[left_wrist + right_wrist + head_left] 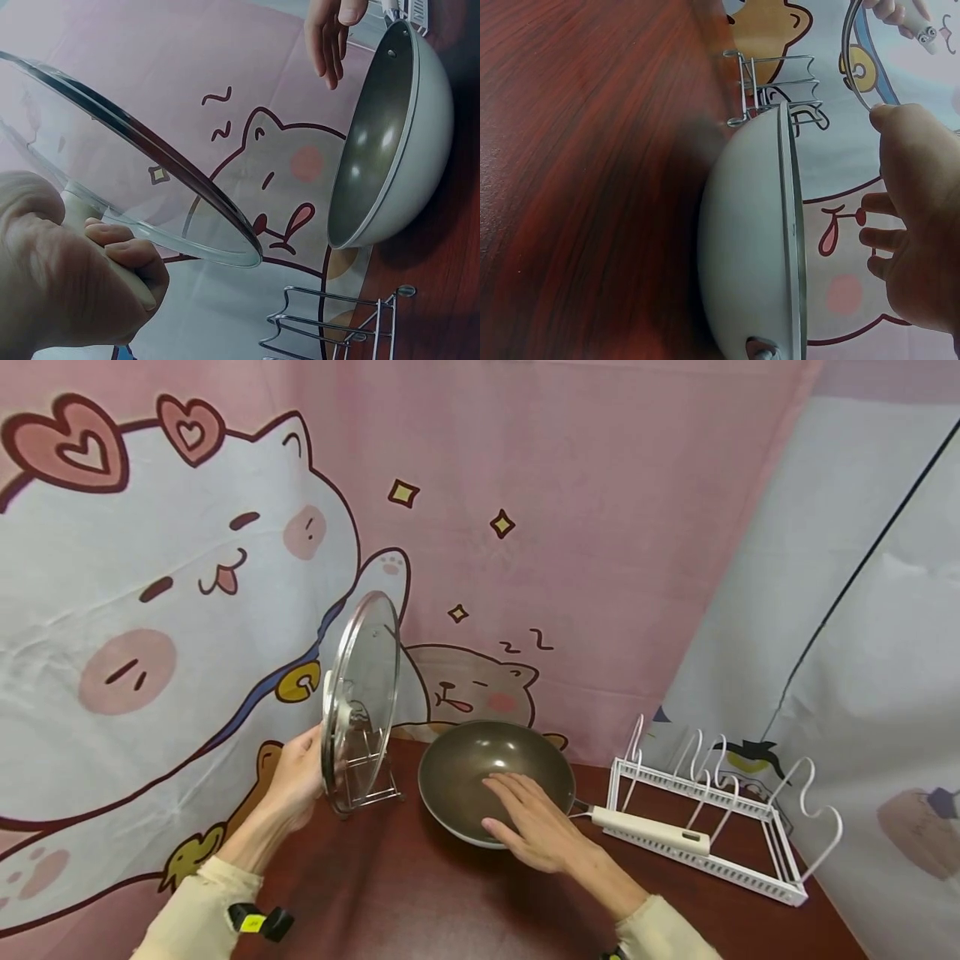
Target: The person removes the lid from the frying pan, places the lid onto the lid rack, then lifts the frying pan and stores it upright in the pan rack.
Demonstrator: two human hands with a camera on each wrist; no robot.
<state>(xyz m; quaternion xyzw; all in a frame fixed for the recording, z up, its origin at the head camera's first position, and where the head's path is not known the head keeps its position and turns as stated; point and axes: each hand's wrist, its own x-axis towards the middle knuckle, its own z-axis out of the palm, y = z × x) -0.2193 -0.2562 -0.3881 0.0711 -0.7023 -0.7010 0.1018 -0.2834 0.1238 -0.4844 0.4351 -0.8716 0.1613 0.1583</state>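
Glass lid [381, 668] in our left hand [297, 774], our right hand [536, 827] above the pan [471, 777]
Our left fingers curl round the lid's handle [129, 280], holding the glass on edge near the wire stand [378, 796]; our right hand's 4 fingers stretch out, thumb apart. The pan sits on the table [450, 910] between stand and white rack [712, 867].

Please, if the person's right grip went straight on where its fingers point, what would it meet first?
Probably the inside of the pan, toward its left side: the right grip is over the pan, fingers pointing forward and left. Depth is unclear, so it might instead pass above the rim.
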